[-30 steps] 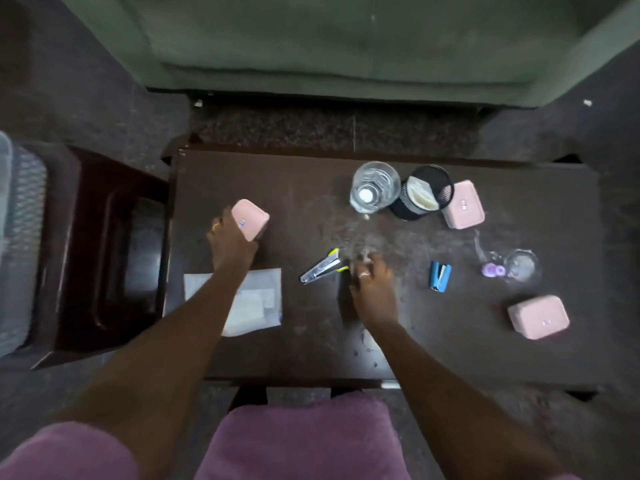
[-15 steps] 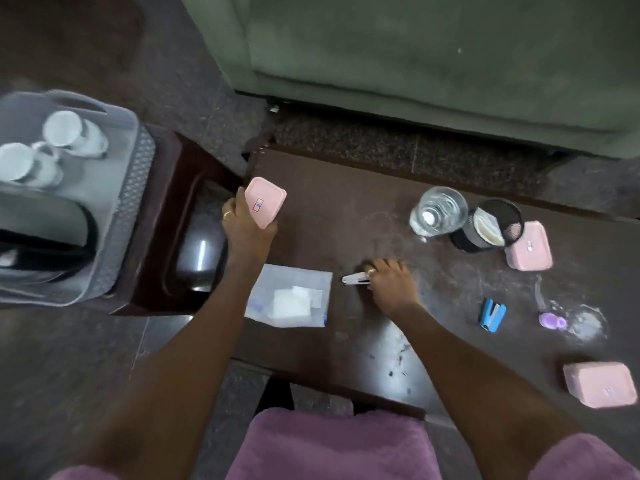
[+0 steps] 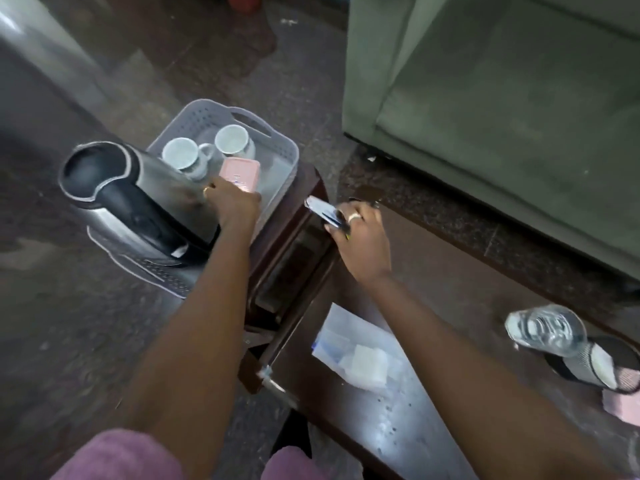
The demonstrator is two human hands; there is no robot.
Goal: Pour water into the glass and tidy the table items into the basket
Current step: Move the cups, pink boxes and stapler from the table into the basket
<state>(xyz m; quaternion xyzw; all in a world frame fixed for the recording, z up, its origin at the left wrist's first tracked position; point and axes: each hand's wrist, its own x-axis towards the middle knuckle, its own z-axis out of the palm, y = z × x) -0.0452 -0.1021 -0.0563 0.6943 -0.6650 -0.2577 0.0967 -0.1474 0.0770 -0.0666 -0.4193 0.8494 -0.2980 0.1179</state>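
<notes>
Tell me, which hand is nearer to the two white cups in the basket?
Left. The left hand, holding a pink box, is over the basket beside the cups; the right hand, holding a stapler, is outside it.

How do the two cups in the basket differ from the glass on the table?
The cups are opaque and pale; the glass is clear. The cups sit in the basket; the glass stands on the table. One cup shows a handle; the glass shows none. All have round open mouths.

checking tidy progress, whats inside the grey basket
Two white cups and a kettle sit in the basket. The left hand holds a pink box over it. The kettle hides part of the floor.
</notes>
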